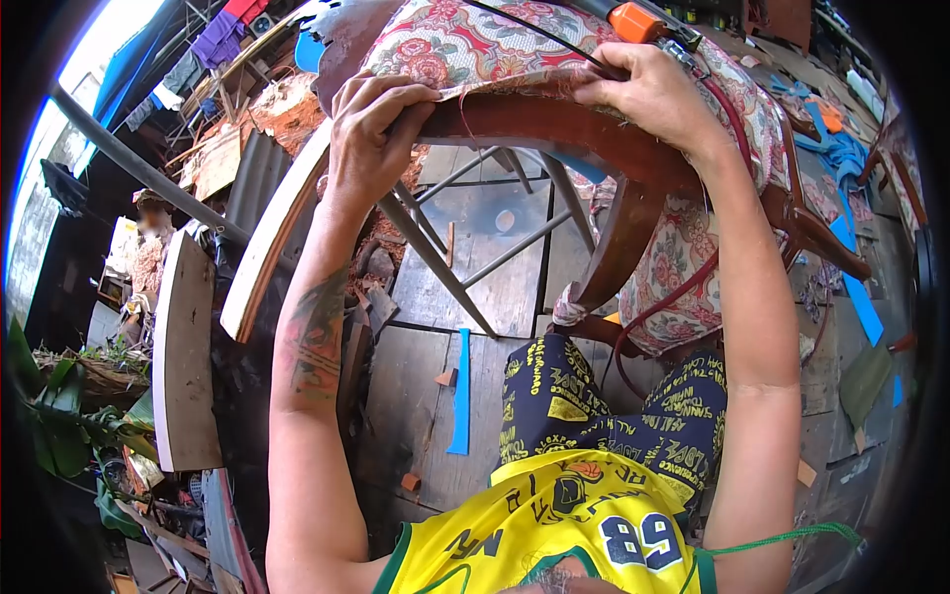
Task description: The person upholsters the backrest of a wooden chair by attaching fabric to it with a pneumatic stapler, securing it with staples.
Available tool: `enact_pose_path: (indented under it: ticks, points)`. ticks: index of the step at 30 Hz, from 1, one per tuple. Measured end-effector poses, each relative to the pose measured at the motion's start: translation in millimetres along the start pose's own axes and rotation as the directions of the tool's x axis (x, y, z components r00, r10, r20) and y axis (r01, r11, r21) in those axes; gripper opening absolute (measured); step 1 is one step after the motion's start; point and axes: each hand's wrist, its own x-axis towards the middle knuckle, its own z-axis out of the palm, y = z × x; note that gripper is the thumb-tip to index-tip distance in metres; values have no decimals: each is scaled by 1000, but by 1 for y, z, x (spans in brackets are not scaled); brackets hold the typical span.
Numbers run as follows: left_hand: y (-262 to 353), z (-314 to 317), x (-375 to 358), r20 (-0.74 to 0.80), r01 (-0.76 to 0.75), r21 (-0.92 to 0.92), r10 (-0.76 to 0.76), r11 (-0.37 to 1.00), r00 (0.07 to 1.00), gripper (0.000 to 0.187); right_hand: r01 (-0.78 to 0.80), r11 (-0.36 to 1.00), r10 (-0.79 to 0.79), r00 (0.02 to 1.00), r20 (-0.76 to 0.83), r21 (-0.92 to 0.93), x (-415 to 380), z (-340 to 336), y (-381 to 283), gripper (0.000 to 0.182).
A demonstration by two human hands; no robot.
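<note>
The work in hand looks like the fastening stage of re-covering a chair: a dark reddish-brown wooden chair frame [554, 124] is held up in front of the person, above their lap, with a floral upholstery fabric in cream, red and green [465, 45] drawn over its padded seat and down to the curved rail. The left hand [374, 124] is closed in a pinch on the frayed edge of that fabric, fingers curled over the rail and pulling the cloth taut against the wood. The right hand [653, 94] is wrapped around the rail farther along, pressing the fabric edge down; just beyond its knuckles sits an orange-bodied tool with a metal nose [643, 22], touching or nearly touching the hand, though whether the hand actually grips it cannot be told from this angle. A dark red hose [673, 287] hangs down from that side past the chair and loops toward the person's patterned shorts. Below, a grey weathered plank floor [495, 287] carries a blue plastic strip [460, 391], and a pale curved wooden board [272, 238] leans at the left. As a judgement, the cloth along this rail is only partly secured, so the next move calls for keeping the left-hand tension even, smoothing out wrinkles, and setting the tool's nose squarely on the edge between the two hands.
</note>
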Motion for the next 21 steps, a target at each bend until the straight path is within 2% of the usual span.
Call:
enact_pose_path:
  ticks: [2, 4, 6, 8, 10, 12, 16, 17, 18, 19, 20, 21]
  points:
    - [-1, 0, 0, -9, -11, -7, 11, 1000, 1000, 17, -8, 997, 2, 997, 81, 77, -7, -7, -4, 26]
    - [0, -2, -1, 24, 3, 1, -3, 1000, 1000, 19, -11, 989, 3, 998, 56, 145, -21, -6, -14, 25]
    - [4, -3, -1, 37, 25, -5, -25, 1000, 999, 23, 9, 1000, -10, 998, 68, 14, -34, -3, -20, 23]
    - [9, -6, 2, 78, -33, 72, 28, 997, 997, 28, -54, 998, 50, 993, 108, 31, -46, 3, -23, 20]
    - [6, -4, 0, 78, -41, 62, 37, 997, 996, 30, -6, 998, 9, 999, 44, -63, -55, 7, -25, 20]
    - [4, -4, -1, 78, -54, 55, 50, 997, 996, 32, 51, 996, -51, 999, 0, -77, -66, 6, -26, 21]
    - [-1, 2, -5, 56, -82, 70, 78, 994, 995, 32, 146, 980, -133, 985, -106, 133, -112, 0, -45, 20]
    - [0, 5, -5, 46, -104, 87, 100, 991, 994, 32, 70, 978, -60, 997, -55, 195, -130, -2, -49, 20]
    - [8, 8, -5, 40, -106, 74, 103, 992, 994, 32, -110, 933, 93, 994, 64, 343, -154, 0, -49, 19]
    - [21, 9, -6, 36, -99, 118, 95, 988, 995, 34, -230, 897, 158, 965, 211, 377, -174, -2, -50, 15]
    - [33, 11, -7, 30, -92, 163, 89, 982, 996, 36, -478, 746, 327, 870, 370, 463, -198, 1, -53, 11]
    - [44, 15, -9, 71, -43, 228, 27, 973, 997, 40, -447, 775, 278, 876, 394, 447, -222, 7, -47, 11]
